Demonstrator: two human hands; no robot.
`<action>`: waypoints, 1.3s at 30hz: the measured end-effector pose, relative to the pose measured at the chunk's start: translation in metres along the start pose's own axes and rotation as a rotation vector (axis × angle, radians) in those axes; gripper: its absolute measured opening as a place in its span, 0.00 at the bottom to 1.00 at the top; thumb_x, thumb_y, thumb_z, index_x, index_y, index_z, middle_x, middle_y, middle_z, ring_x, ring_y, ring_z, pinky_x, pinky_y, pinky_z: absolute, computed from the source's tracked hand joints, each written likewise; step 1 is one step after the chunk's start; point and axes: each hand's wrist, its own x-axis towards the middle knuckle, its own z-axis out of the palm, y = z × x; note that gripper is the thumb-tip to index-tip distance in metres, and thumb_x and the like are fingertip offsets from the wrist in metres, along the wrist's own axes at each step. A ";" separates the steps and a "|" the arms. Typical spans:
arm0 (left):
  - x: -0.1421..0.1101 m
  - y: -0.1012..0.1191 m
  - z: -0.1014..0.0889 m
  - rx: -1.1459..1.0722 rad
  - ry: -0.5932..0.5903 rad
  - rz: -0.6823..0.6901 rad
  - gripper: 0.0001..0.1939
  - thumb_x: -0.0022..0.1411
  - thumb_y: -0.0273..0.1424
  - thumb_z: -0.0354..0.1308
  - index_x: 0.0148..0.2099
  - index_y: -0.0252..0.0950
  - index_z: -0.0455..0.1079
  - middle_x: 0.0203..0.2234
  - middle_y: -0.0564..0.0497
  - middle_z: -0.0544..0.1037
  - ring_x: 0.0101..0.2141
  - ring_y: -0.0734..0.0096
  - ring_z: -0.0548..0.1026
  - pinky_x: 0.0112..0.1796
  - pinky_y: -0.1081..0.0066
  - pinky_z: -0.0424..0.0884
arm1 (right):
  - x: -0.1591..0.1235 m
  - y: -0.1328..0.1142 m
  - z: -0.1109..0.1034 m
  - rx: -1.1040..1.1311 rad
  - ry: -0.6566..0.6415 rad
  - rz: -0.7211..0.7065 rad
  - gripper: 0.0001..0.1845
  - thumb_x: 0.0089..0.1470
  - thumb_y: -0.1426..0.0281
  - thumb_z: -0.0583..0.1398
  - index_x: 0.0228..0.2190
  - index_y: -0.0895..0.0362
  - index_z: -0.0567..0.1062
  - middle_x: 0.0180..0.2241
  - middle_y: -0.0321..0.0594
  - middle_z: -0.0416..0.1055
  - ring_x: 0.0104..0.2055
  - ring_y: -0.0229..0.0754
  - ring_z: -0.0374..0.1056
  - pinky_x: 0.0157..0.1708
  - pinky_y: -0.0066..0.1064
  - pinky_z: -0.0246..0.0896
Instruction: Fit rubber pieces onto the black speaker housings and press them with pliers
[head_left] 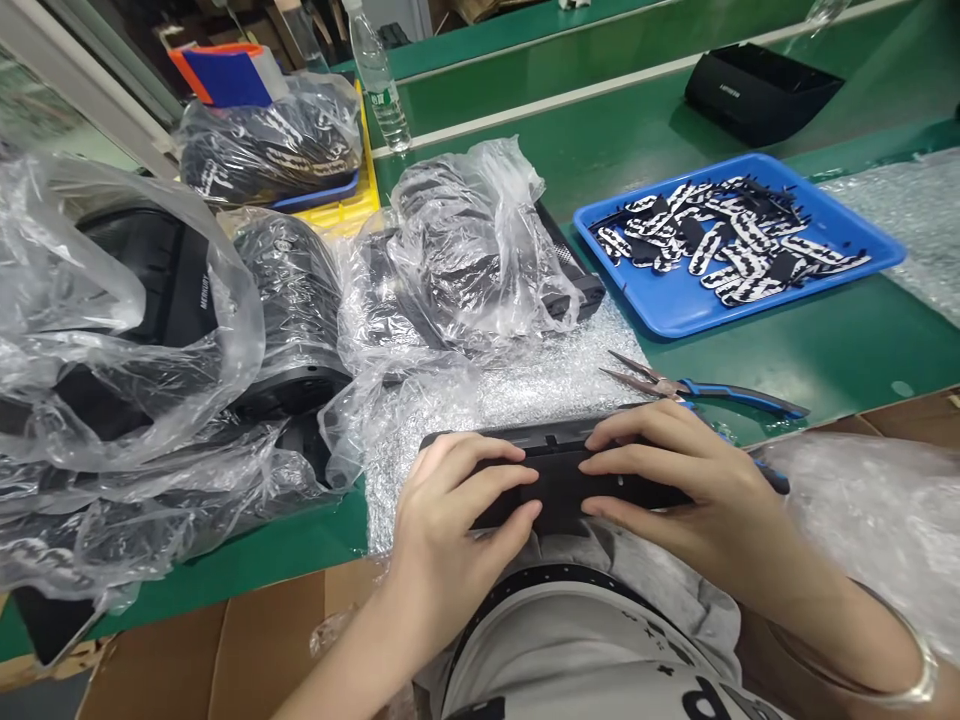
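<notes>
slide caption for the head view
Left hand and right hand hold a black casing near pliers and a blue tray.

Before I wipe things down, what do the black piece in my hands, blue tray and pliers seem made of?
Black piece: probably plastic, matte, little glare.
Blue tray: likely plastic, smooth, rounded corners.
Pliers: seemingly metal tips, grey sheen; blue and black grips, perhaps rubber.

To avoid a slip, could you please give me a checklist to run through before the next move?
1. Left hand on the black part: ok.
2. Right hand on the black part: ok.
3. Pliers clear of the right hand: not ok, partly hidden behind it.
4. Black-and-white pieces in the blue tray: ok, jumbled.
5. Underside of the black part: cannot tell, hidden.
</notes>
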 end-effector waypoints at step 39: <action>-0.033 0.001 0.012 -0.689 -0.378 -0.808 0.41 0.68 0.28 0.45 0.71 0.51 0.22 0.71 0.56 0.35 0.69 0.63 0.35 0.66 0.51 0.39 | -0.059 0.066 -0.044 -0.337 0.265 0.178 0.12 0.62 0.58 0.57 0.32 0.53 0.66 0.37 0.43 0.72 0.35 0.48 0.72 0.31 0.37 0.67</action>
